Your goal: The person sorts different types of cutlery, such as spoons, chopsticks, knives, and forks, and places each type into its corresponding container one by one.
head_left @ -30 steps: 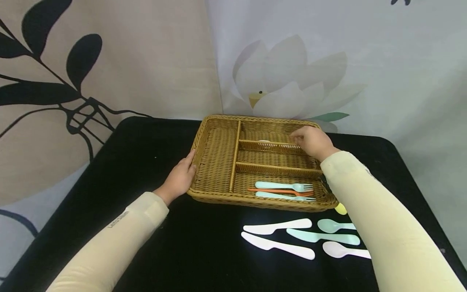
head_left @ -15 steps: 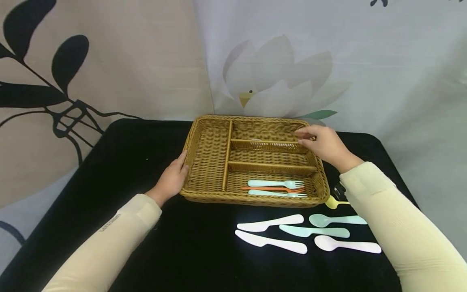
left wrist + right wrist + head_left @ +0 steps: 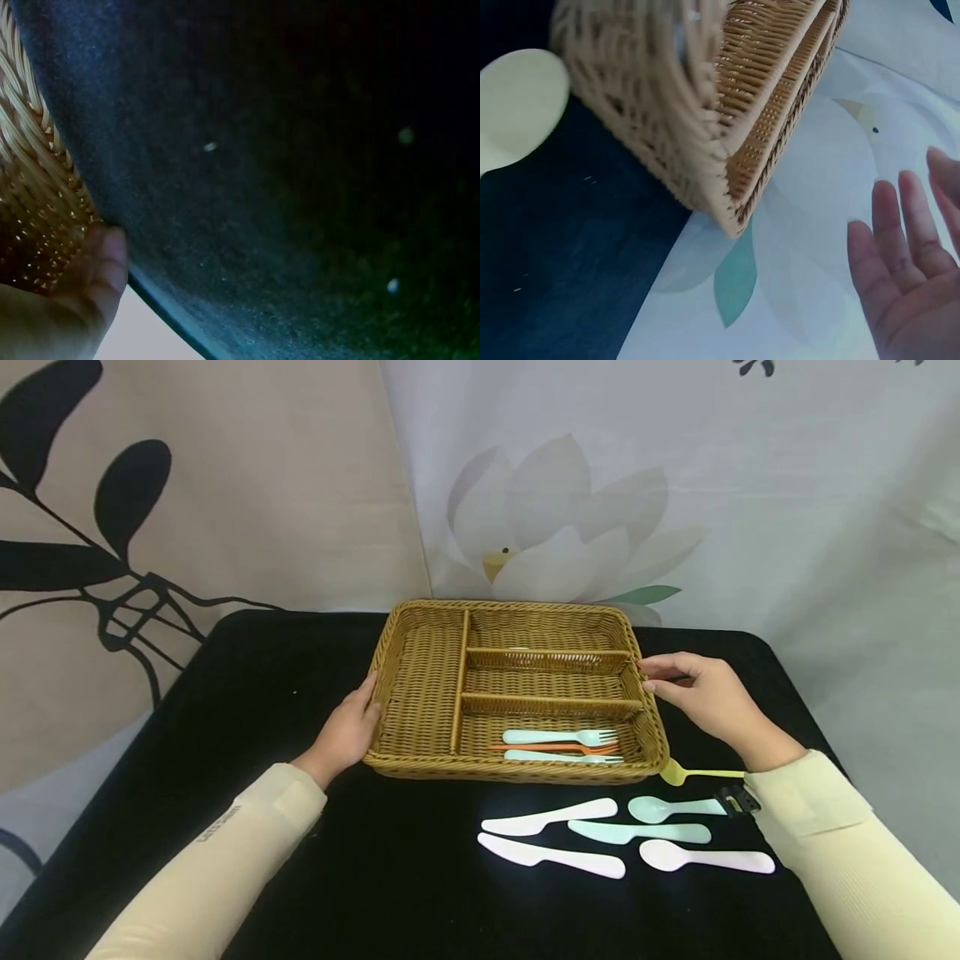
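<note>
A brown wicker cutlery tray [image 3: 420, 693], split into several compartments, sits at the back of a black-covered table. My left hand [image 3: 342, 731] grips its left side at the rim; the same hand [image 3: 94, 274] shows by the woven wall in the left wrist view. At the right rim, my right hand [image 3: 701, 693] has its fingertips close to the weave, thumb and fingers apart. In the right wrist view this hand [image 3: 907, 277] is spread, beside the tray's corner [image 3: 727, 187]. The front compartment holds two pale blue forks [image 3: 551, 737] and an orange fork [image 3: 555, 747].
Before the tray lie two white knives [image 3: 555, 817], a mint knife [image 3: 637, 832], a mint spoon [image 3: 652, 810], a pale pink spoon [image 3: 705, 857] and a yellow spoon [image 3: 675, 772]. A patterned cloth [image 3: 300, 485] hangs behind the table.
My right hand has left the tray's back compartment and moved right and toward me, to the right rim. The left hand stays on the left side. The view has shifted slightly right.
</note>
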A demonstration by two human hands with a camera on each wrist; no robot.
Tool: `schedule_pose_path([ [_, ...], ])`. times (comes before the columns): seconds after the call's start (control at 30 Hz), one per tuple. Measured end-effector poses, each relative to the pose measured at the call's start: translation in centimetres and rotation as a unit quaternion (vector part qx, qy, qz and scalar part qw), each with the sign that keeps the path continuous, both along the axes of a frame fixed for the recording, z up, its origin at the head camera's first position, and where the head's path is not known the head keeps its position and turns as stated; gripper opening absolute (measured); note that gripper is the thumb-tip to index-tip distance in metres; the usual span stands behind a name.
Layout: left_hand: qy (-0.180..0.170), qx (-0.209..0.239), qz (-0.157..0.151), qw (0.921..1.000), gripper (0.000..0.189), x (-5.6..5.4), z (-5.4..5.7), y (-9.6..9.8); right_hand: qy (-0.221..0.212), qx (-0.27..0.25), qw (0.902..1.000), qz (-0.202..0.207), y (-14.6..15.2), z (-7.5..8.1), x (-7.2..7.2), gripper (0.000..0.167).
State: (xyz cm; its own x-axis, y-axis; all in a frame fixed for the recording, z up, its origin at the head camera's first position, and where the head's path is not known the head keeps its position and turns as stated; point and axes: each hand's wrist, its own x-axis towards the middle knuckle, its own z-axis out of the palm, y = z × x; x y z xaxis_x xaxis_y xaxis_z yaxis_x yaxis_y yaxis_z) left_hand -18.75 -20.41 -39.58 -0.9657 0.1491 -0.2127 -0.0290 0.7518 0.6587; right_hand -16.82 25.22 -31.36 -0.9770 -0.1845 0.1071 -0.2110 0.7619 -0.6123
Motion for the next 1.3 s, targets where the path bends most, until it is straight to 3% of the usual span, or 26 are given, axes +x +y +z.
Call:
schedule_pose_path([
  [0.2, -0.002, 0.002, 0.001, 1.0000, 0.058, 0.1, 0.1, 0.1, -0.002, -0.001, 0.9998, -0.022, 1.9, -1.1, 1.7, 0.031],
  [0.4, -0.005, 0.008, 0.004, 1.0000, 0.058, -0.1, 0.0, 0.1, -0.031, 0.006, 0.9986, -0.041, 3.9, -2.4, 3.2, 0.033],
  [0.67, -0.003, 0.006, 0.000, 1.0000, 0.057, 0.0, 0.0, 0.0, -0.070, 0.012, 0.9973, -0.020, 6.0, -3.9, 4.8, 0.035],
  [1.13, -0.004, 0.003, 0.004, 1.0000, 0.058, 0.0, 0.0, 0.0, -0.130, 0.029, 0.9909, -0.020, 7.8, -6.8, 6.8, 0.032],
  [1.3, -0.002, 0.005, 0.003, 1.0000, 0.058, 0.0, 0.1, 0.0, -0.134, 0.046, 0.9899, -0.013, 8.3, -7.6, 7.2, 0.031],
])
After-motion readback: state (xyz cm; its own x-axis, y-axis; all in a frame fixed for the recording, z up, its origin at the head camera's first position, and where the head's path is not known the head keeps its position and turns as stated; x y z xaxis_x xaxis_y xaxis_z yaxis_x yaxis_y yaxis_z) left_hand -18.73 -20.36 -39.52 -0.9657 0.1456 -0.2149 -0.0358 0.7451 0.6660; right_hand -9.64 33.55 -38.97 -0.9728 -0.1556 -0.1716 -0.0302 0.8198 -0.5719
